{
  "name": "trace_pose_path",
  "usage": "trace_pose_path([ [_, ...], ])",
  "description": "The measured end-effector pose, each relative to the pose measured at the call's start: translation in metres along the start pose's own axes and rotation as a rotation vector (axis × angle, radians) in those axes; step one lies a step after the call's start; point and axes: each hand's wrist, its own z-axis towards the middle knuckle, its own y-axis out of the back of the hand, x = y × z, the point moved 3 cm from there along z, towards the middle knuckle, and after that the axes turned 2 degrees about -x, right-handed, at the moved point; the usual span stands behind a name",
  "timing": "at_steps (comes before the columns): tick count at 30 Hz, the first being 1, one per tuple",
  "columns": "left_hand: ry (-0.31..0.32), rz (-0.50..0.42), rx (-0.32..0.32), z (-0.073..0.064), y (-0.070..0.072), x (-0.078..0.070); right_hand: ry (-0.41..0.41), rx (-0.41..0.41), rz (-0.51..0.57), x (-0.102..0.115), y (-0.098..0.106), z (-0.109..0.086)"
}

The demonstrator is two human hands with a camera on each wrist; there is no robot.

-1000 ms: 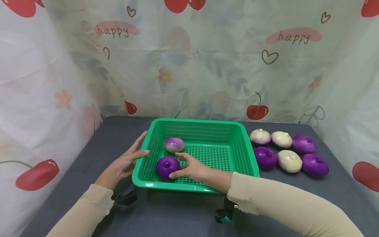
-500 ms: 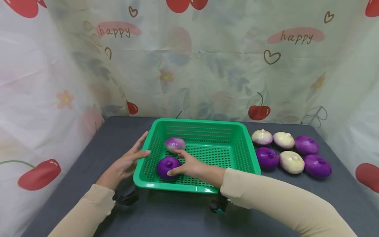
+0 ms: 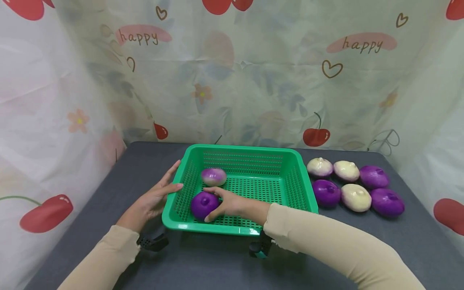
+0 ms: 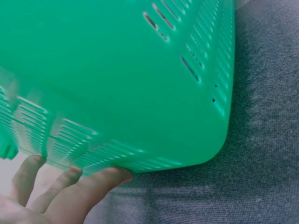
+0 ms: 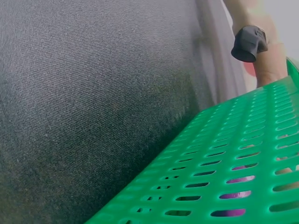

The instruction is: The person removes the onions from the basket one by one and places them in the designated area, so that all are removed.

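In the head view, my right hand (image 3: pixel 226 204) reaches into the green basket (image 3: pixel 239 230) and grips a glossy purple onion (image 3: pixel 204 205) near its front left corner. Thumb and fingers lie around the onion's right side. Behind it in the basket lies a pale onion (image 3: pixel 214 177) with a purple top. My left hand (image 3: pixel 154 200) rests against the basket's left side, thumb over the rim and fingers straight along the outside wall. Left-hand fingers (image 4: pixel 93 184) touch the perforated wall in the left wrist view. In the right wrist view, the basket wall (image 5: pixel 224 163) mostly hides the onion.
Several onions stand in two rows right of the basket, among them a deep purple onion (image 3: pixel 326 193) and a whitish onion (image 3: pixel 356 198). Beneath everything is a dark grey cloth-covered table (image 3: pixel 203 266). A patterned curtain (image 3: pixel 246 104) hangs at the back and sides.
My right hand has moved left and closed around the purple onion, its fingers shifting from beside it onto it. The left hand and the basket have stayed in place.
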Motion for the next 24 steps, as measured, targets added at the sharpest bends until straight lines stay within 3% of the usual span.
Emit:
trace_pose_path([
  [9, -0.004, 0.019, 0.007, 0.001, 0.001, 0.001, 0.046, 0.063, -0.073, 0.002, -0.005, 0.000],
  [19, 0.007, -0.008, -0.010, -0.001, -0.002, -0.002, 0.014, -0.027, -0.107, 0.008, -0.003, -0.006],
  [24, 0.014, -0.016, -0.019, 0.000, -0.002, -0.001, 0.049, -0.047, -0.062, 0.017, 0.002, -0.011],
])
